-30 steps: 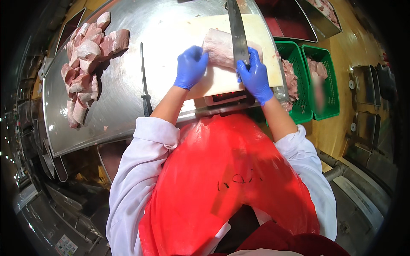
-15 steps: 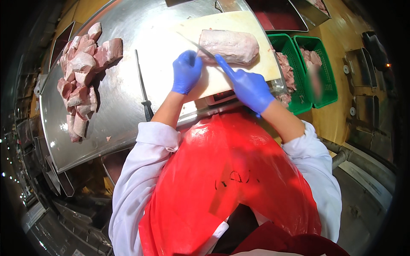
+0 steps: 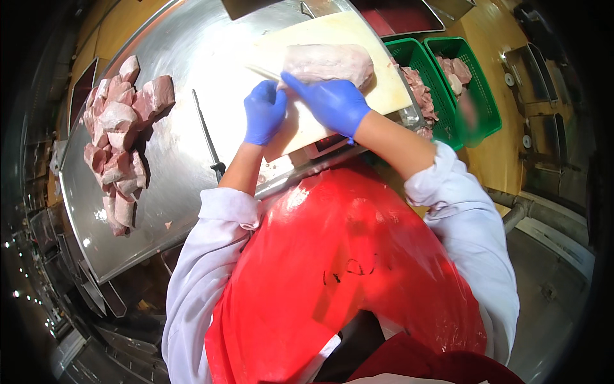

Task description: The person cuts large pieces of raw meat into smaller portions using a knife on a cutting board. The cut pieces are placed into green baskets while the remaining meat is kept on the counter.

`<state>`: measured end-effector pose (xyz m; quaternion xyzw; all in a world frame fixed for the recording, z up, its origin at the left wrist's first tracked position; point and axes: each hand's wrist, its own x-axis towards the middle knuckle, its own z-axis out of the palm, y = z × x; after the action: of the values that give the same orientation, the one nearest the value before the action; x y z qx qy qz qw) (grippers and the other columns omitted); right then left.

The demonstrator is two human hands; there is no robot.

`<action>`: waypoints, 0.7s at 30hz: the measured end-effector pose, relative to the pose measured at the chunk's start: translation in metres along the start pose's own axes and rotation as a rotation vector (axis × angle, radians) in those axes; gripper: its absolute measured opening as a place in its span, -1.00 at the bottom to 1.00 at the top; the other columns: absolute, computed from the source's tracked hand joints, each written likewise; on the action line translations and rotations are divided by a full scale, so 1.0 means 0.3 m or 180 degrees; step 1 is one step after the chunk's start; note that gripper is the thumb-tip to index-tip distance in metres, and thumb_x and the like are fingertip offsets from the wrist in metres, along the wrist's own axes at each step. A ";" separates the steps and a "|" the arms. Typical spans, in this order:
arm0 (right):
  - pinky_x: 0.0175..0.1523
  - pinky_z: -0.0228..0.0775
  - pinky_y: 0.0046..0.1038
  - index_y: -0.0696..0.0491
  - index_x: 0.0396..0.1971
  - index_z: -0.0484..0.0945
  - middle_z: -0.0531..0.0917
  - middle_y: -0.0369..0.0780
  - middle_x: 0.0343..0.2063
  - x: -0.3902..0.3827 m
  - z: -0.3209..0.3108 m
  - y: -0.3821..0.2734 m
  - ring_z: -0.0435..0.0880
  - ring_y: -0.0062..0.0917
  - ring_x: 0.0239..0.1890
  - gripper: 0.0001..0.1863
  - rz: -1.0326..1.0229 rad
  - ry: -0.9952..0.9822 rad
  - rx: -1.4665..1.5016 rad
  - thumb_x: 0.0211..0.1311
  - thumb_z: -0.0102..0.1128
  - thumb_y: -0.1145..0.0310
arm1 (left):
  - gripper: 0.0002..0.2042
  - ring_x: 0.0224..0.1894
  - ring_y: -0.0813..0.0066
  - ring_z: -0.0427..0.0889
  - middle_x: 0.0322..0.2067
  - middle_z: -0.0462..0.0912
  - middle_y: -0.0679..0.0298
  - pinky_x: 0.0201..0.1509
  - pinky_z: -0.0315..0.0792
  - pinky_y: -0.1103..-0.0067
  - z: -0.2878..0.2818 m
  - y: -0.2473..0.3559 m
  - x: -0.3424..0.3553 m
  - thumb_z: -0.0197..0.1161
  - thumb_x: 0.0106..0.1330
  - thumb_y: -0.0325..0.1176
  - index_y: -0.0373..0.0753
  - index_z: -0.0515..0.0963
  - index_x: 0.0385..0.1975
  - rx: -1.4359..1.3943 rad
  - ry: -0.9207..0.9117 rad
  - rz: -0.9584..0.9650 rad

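Observation:
A long, pale slab of raw meat (image 3: 332, 63) lies across the white cutting board (image 3: 390, 96). My right hand (image 3: 336, 105), in a blue glove, is closed around a knife (image 3: 262, 72). Its handle is hidden in the palm, and its bright blade points far left, just off the meat's left end. Beside that end, my left hand (image 3: 265, 114), also gloved in blue, has its fingers curled together close to the blade. Whatever it may be gripping is hidden.
A thin sharpening steel (image 3: 204, 128) with a black handle lies left of the board on the metal table (image 3: 173, 192). Farther left sits a heap of meat chunks (image 3: 118, 118). Two green baskets (image 3: 489, 105) with meat pieces stand at the right.
My right hand has moved left with the knife, and the blade has come away from the meat's left end. My left hand stays beside it, fingers still curled.

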<state>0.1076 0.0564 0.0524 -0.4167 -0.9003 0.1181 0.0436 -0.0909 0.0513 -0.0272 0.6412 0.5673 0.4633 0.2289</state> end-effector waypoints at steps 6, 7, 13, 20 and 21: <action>-0.46 0.49 -0.15 -0.23 0.53 -0.06 0.67 -0.06 -0.54 -0.332 -0.055 0.102 0.67 -0.15 -0.54 -0.14 0.0188 -0.0522 0.0037 0.23 -0.05 0.52 | -0.86 -0.49 0.32 0.62 -0.52 0.64 0.12 -0.32 0.51 0.44 -0.049 -0.023 -0.002 0.25 0.31 -0.37 -0.33 0.59 -0.33 -0.0148 0.0173 -0.0340; -0.46 0.49 -0.14 -0.23 0.53 -0.07 0.66 -0.05 -0.54 -0.389 -0.083 0.105 0.67 -0.14 -0.55 -0.12 0.0274 -0.0691 -0.0070 0.21 -0.05 0.54 | -0.88 -0.48 0.41 0.62 -0.51 0.65 0.18 -0.32 0.51 0.47 -0.065 -0.055 -0.006 0.25 0.34 -0.38 -0.32 0.59 -0.32 -0.0511 0.0263 -0.0447; -0.44 0.49 -0.21 -0.21 0.54 -0.05 0.63 -0.03 -0.56 -0.720 -0.118 0.204 0.63 -0.14 -0.57 -0.11 0.0554 -0.0516 0.0187 0.21 0.03 0.54 | -0.84 0.03 0.47 0.54 -0.08 0.63 0.19 0.16 0.40 0.45 -0.381 -0.083 0.089 0.21 0.33 -0.52 -0.30 0.57 -0.12 -0.0924 0.0757 0.0283; -0.52 0.44 -0.52 -0.04 0.48 0.08 0.60 -0.24 -0.46 -0.669 -0.051 0.202 0.54 -0.66 -0.56 -0.26 0.1647 0.1408 0.3166 0.35 0.12 0.53 | -0.73 -0.36 0.37 0.60 -0.32 0.63 0.24 -0.19 0.54 0.39 -0.466 0.060 0.350 0.16 0.39 -0.18 -0.12 0.56 -0.01 -0.3517 0.0903 -0.0975; -0.52 0.45 -0.54 -0.02 0.47 0.08 0.61 -0.22 -0.41 -0.603 -0.029 0.187 0.55 -0.65 -0.55 -0.28 0.1579 0.1664 0.3671 0.35 0.12 0.55 | -0.70 -0.36 0.41 0.60 -0.32 0.64 0.25 -0.21 0.54 0.43 -0.400 0.074 0.389 0.19 0.38 -0.20 -0.12 0.56 0.04 -0.3178 0.0662 -0.0922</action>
<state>0.2681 -0.0446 0.0505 -0.5359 -0.5310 0.4811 0.4466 -0.1905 0.1275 0.0860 0.3198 0.3802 0.7018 0.5105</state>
